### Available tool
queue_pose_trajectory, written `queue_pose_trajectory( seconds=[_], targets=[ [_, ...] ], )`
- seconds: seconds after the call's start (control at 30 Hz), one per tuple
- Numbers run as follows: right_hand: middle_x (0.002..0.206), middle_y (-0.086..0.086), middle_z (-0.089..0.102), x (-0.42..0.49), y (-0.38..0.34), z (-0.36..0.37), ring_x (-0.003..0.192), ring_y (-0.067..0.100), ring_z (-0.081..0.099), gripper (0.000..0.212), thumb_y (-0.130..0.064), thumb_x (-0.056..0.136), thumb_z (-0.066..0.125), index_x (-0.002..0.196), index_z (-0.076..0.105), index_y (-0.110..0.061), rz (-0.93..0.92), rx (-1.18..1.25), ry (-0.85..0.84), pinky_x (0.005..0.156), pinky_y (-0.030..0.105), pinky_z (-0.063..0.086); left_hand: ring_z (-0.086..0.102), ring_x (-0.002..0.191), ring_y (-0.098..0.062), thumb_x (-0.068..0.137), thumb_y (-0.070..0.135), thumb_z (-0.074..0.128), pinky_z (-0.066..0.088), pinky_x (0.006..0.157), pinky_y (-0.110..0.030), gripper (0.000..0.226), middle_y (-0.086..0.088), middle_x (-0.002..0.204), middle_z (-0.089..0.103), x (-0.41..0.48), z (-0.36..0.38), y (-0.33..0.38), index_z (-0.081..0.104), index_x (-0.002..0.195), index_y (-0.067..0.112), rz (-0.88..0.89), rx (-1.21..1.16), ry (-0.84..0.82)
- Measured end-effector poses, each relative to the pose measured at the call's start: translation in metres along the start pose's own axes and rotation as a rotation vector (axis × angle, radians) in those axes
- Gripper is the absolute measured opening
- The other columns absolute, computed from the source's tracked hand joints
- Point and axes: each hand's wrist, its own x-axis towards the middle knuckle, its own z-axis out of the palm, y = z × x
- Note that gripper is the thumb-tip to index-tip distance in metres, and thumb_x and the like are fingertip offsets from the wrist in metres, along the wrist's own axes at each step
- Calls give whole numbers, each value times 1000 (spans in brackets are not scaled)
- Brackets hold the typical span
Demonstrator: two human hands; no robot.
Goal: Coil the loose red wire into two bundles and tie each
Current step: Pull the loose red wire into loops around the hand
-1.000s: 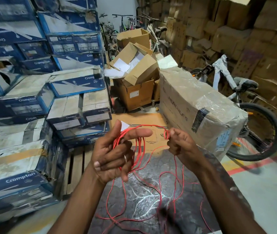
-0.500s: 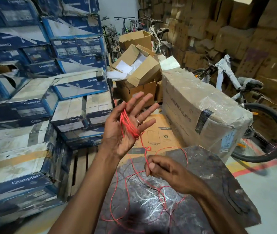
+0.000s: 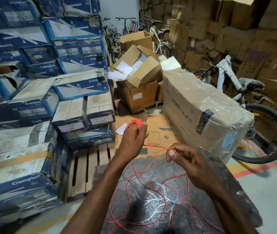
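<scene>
Winding went best under steady tension: the left hand, at centre frame, carried a coil of red wire looped round its fingers. The right hand pinched the strand just to its right, with a small kink in the wire between them. Feeding slowly would have let the slack on the dark table, lower centre, rise without snagging. That kink probably needed smoothing before it reached the coil.
</scene>
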Motion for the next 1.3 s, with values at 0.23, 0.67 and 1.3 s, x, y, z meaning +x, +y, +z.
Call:
queue_pose_trajectory(
  seconds=[0.23, 0.67, 1.3],
  targets=[
    [68, 0, 65, 26, -7, -15, 57, 22, 52, 29, -34, 99, 60, 80, 73, -16, -94, -159, 274, 53, 34, 37, 63, 47, -22, 111, 30, 34, 47, 43, -28, 45, -7, 83, 78, -19, -4, 6, 64, 120, -2, -174, 156, -365],
    [82, 15, 70, 50, 30, -19, 72, 34, 64, 23, -54, 90, 70, 88, 74, -31, -75, -121, 433, 63, 54, 51, 46, 35, -9, 109, 36, 33, 25, 32, -17, 62, -24, 100, 72, -55, -20, 35, 24, 157, -1, -357, -1269, -913],
    [53, -8, 38, -28, 50, 33, 50, 9, 34, 39, -43, 106, 50, 76, 58, -20, 234, -127, -92, 53, 27, 29, 58, 129, -42, 106, 39, 34, 55, 95, -40, 56, -29, 148, 49, 5, -33, 47, 44, 150, 6, -283, -1221, -207]
  ],
)
